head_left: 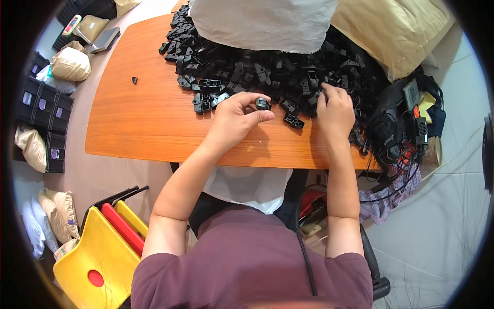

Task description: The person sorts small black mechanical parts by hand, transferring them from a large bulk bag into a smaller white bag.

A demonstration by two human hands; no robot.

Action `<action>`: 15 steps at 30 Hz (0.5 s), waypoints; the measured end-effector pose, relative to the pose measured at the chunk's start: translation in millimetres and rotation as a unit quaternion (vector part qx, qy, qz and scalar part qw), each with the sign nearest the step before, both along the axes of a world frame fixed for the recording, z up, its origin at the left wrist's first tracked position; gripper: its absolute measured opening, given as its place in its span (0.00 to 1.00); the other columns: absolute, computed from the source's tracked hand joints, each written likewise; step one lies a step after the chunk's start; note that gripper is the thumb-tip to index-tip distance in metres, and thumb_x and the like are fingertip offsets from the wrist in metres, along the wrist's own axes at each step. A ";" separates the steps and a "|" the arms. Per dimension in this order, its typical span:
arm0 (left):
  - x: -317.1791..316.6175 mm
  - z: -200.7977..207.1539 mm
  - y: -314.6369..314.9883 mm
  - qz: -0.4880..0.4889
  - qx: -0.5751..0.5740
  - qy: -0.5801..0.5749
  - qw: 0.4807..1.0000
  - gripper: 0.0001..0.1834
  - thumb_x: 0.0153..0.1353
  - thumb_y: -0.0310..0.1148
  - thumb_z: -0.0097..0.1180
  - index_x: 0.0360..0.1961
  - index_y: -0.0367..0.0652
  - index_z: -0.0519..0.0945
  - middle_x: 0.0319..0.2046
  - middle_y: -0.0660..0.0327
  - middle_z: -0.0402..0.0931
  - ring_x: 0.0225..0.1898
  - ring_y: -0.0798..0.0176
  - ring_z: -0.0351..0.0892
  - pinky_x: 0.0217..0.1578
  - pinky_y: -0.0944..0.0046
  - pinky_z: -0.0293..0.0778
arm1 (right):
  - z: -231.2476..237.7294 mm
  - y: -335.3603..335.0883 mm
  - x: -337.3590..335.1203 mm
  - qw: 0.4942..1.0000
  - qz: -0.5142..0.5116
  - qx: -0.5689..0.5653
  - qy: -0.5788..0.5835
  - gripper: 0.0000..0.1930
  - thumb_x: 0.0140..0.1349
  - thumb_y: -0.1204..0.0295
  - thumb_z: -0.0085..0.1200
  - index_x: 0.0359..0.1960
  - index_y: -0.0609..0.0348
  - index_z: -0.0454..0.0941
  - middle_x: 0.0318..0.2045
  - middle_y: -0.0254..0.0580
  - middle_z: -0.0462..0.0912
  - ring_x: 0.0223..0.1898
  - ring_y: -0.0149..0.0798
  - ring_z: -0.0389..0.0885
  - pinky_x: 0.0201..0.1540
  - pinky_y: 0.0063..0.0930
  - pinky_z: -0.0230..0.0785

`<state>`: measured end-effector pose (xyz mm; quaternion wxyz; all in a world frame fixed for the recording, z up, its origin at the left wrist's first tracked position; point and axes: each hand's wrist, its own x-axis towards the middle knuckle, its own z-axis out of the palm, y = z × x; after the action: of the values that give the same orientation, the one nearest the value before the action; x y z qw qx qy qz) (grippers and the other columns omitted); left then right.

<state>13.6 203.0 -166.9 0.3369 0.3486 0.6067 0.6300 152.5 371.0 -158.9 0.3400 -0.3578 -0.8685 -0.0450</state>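
My left hand is above the wooden table, with a small black plastic part pinched between thumb and fingers. My right hand reaches to the near edge of a heap of black plastic parts. Its fingers are bent and slightly apart over the heap, and I see nothing held in them. Between the hands, a black rectangular part lies on the table. More black parts lie just beyond my left hand.
A white sack stands behind the heap, with a tan paper bag to its right. Cables and a dark bag crowd the right table edge. One small black piece lies far left. Yellow and red chairs stand at lower left.
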 end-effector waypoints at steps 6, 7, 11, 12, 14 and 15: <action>5.5 -3.3 -5.9 0.018 0.021 -0.054 0.998 0.24 0.54 0.32 0.60 0.52 0.38 0.71 0.31 0.67 0.73 0.28 0.75 0.72 0.30 0.75 0.71 | 5.8 -4.8 2.5 0.994 0.004 -0.081 -0.072 0.13 0.52 0.62 0.56 0.34 0.56 0.79 0.32 0.42 0.78 0.36 0.44 0.76 0.37 0.35 0.71; 6.2 -3.4 -6.3 0.037 0.033 -0.005 0.999 0.23 0.54 0.32 0.60 0.51 0.38 0.71 0.31 0.66 0.73 0.28 0.75 0.72 0.30 0.75 0.71 | 8.0 -6.3 2.6 0.992 -0.003 -0.077 -0.096 0.13 0.51 0.63 0.56 0.35 0.56 0.78 0.33 0.42 0.78 0.36 0.44 0.76 0.37 0.35 0.71; 5.0 -9.0 -9.6 0.076 0.097 -0.042 0.991 0.19 0.56 0.30 0.58 0.50 0.41 0.73 0.29 0.69 0.73 0.28 0.76 0.70 0.29 0.77 0.70 | 7.5 -6.4 4.6 0.994 0.015 -0.098 -0.046 0.12 0.51 0.69 0.55 0.38 0.57 0.77 0.36 0.42 0.77 0.37 0.44 0.77 0.37 0.35 0.71; 2.3 -10.1 -11.9 0.059 0.094 -0.073 0.991 0.19 0.55 0.30 0.59 0.48 0.40 0.73 0.31 0.67 0.74 0.30 0.75 0.71 0.31 0.76 0.71 | 9.0 -7.9 4.7 0.994 0.016 -0.098 -0.045 0.12 0.51 0.69 0.55 0.38 0.57 0.77 0.36 0.42 0.77 0.37 0.44 0.77 0.37 0.35 0.71; 3.2 -7.4 -12.4 0.042 0.091 -0.104 0.989 0.19 0.54 0.31 0.60 0.47 0.38 0.73 0.33 0.65 0.75 0.32 0.75 0.72 0.33 0.74 0.72 | 12.9 -11.9 6.8 0.980 0.031 -0.182 0.071 0.11 0.52 0.74 0.52 0.38 0.57 0.77 0.37 0.42 0.76 0.37 0.45 0.77 0.37 0.35 0.71; 7.6 -1.2 -10.0 0.040 0.081 -0.127 0.988 0.19 0.54 0.30 0.60 0.47 0.37 0.73 0.33 0.65 0.75 0.32 0.75 0.73 0.34 0.74 0.72 | 8.6 -9.3 7.8 0.980 0.031 -0.182 0.070 0.11 0.52 0.74 0.52 0.38 0.57 0.77 0.37 0.42 0.76 0.37 0.45 0.77 0.37 0.35 0.71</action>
<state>21.1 193.0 -168.1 0.3565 0.2675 0.5194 0.7291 160.3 361.8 -150.3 0.3305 -0.3892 -0.8468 0.1491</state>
